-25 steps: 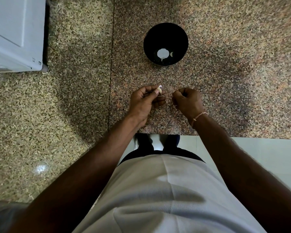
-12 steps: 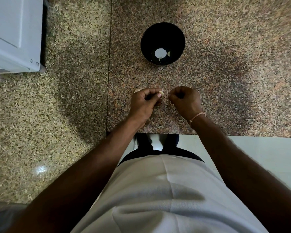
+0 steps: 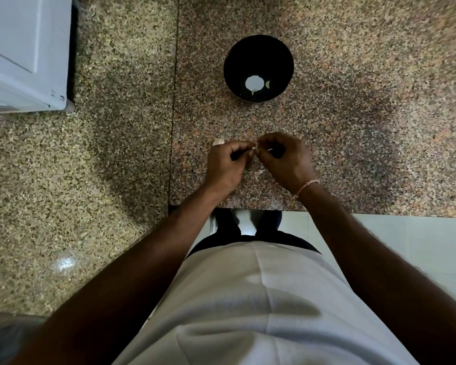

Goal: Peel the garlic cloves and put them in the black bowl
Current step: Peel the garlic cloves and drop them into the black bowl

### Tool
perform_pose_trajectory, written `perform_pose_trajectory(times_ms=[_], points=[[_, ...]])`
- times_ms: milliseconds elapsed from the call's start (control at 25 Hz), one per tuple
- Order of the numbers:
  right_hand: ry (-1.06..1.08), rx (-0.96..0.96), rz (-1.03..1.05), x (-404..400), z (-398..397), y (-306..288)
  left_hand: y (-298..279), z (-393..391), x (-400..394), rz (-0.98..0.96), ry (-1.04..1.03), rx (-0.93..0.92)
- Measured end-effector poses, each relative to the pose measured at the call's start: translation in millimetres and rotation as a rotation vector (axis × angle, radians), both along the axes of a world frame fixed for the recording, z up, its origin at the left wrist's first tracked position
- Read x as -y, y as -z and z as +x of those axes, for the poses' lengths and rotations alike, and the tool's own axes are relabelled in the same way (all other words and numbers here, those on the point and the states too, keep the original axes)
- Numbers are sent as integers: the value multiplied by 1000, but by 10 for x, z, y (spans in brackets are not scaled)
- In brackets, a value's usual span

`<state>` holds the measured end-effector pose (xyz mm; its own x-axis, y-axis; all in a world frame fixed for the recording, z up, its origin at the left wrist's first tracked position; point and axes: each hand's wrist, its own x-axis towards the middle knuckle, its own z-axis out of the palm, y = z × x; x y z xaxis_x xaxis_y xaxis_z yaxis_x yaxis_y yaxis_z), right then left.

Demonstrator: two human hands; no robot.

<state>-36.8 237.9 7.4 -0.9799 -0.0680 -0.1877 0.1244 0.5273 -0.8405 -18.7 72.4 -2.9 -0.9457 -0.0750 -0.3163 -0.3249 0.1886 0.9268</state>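
Observation:
A black bowl [image 3: 258,68] stands on the granite counter ahead of me, with a pale garlic piece [image 3: 253,83] and a small clove [image 3: 267,84] at its bottom. Nearer the counter's front edge my left hand [image 3: 228,167] pinches a garlic clove [image 3: 254,148] at its fingertips. My right hand [image 3: 287,162] meets it there, its fingers closed on the clove's thin skin. Most of the clove is hidden between the fingers. A scrap of pale peel [image 3: 258,173] lies on the counter below the hands, and another pale bit [image 3: 218,142] shows just behind my left hand.
A white appliance [image 3: 24,54] fills the far left corner of the counter [image 3: 116,154]. The counter's front edge [image 3: 353,213] runs just behind my wrists, with white floor tiles below. A seam splits the counter left of my hands.
My hands have come together: the right hand moved left to touch the left fingertips at the clove. A scrap of peel now lies on the counter under them.

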Motion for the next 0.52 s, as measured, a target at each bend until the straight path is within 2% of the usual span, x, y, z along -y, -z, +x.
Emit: perform_pose_trajectory(times_ms=[160,520], points=[[-34,-95,3,9,-8,19,-11,-10,17,-6,13,10],[19,-57,-104,33,22,-23,-122,-16,15,45,24,-17]])
